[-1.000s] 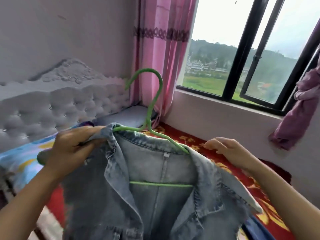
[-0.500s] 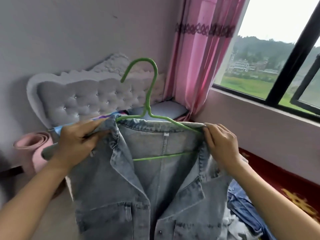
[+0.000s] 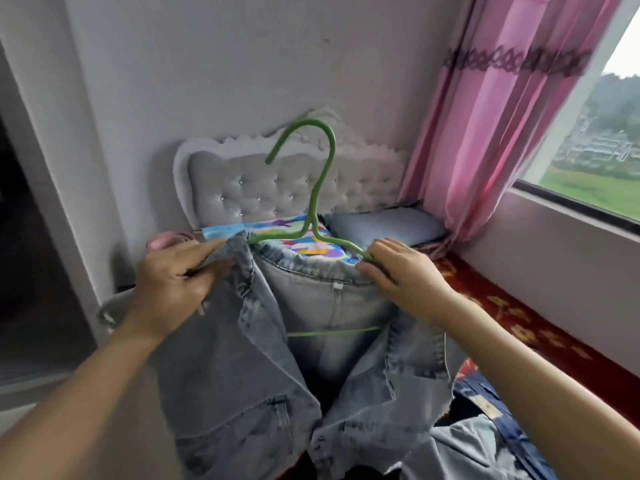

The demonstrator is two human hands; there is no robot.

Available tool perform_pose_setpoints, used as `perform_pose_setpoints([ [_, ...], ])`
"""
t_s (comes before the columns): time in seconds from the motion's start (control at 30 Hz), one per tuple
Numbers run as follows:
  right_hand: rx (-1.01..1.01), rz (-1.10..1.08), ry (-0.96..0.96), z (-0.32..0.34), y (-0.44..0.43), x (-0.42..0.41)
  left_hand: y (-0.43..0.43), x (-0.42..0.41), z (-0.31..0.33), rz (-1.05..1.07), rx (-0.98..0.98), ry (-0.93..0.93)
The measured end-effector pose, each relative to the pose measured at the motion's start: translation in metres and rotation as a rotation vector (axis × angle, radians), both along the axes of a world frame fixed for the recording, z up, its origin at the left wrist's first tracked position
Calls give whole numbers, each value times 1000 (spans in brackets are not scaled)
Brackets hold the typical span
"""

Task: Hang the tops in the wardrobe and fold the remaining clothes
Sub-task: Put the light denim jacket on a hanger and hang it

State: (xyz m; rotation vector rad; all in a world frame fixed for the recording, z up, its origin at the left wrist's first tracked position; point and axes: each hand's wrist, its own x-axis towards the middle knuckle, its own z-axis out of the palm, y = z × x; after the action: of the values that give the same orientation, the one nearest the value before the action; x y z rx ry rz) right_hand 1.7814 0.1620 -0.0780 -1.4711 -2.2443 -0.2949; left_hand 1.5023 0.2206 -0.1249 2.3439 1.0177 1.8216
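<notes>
Our left hand (image 3: pixel 173 282) is closed on cloth. Its fingers curl round a bunched fold of the pale blue washed denim jacket (image 3: pixel 235 393), pinching the collar edge just left of the thin green wire hanger (image 3: pixel 311 223). Our right hand (image 3: pixel 401 271) grips the hanger's right arm, fingers curled over the wire and thumb beneath, with the jacket's collar caught under the same grip.

The jacket hangs from the hanger with its front open. The neck is draped over both hanger arms, and the hanger's lower bar shows across the inside of the back panel. Both hands hold the hanger upright in the air — its hook opens leftward.

Behind the hanger stands a grey tufted headboard (image 3: pixel 242 188), with bright multicoloured bedding (image 3: pixel 277 225) and a grey-blue pillow (image 3: pixel 384 225) at its foot. Right of the hanger hang pink curtains (image 3: pixel 502 140) beside a window (image 3: pixel 595 150) — a red patterned bedspread (image 3: pixel 519 313) lies below them. Below and right of the hanger lies more blue denim clothing (image 3: pixel 485 445).
</notes>
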Motion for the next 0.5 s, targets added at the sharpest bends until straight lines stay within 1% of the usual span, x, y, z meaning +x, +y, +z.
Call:
perform_pose_setpoints([
  [0.03, -47, 1, 49, 2, 7, -2, -4, -4, 2, -9, -10, 31],
  [0.1, -96, 56, 129, 4, 21, -10, -10, -25, 6, 0, 12, 164],
  [0.2, -110, 89, 268, 8, 41, -21, -16, -64, 5, 138, 173, 429],
  [0.23, -110, 96, 306, 10, 48, -28, -16, -76, 2, 188, 211, 473],
  [0.27, -113, 101, 329, 12, 56, -38, -19, -85, 0, 213, 193, 481],
  [0.3, -112, 102, 335, 13, 63, -48, -22, -92, -2, 205, 117, 450],
  [0.33, -112, 111, 344, 13, 71, -61, -25, -101, -2, 161, -17, 375],
  [0.4, -121, 121, 376, 13, 86, -88, -28, -123, 3, 58, -320, 174],
  [0.43, -132, 124, 373, 13, 91, -102, -25, -136, 2, 38, -414, 74],
  [0.5, -167, 164, 356, 16, 107, -140, -19, -173, 2, 111, -467, -26],
])
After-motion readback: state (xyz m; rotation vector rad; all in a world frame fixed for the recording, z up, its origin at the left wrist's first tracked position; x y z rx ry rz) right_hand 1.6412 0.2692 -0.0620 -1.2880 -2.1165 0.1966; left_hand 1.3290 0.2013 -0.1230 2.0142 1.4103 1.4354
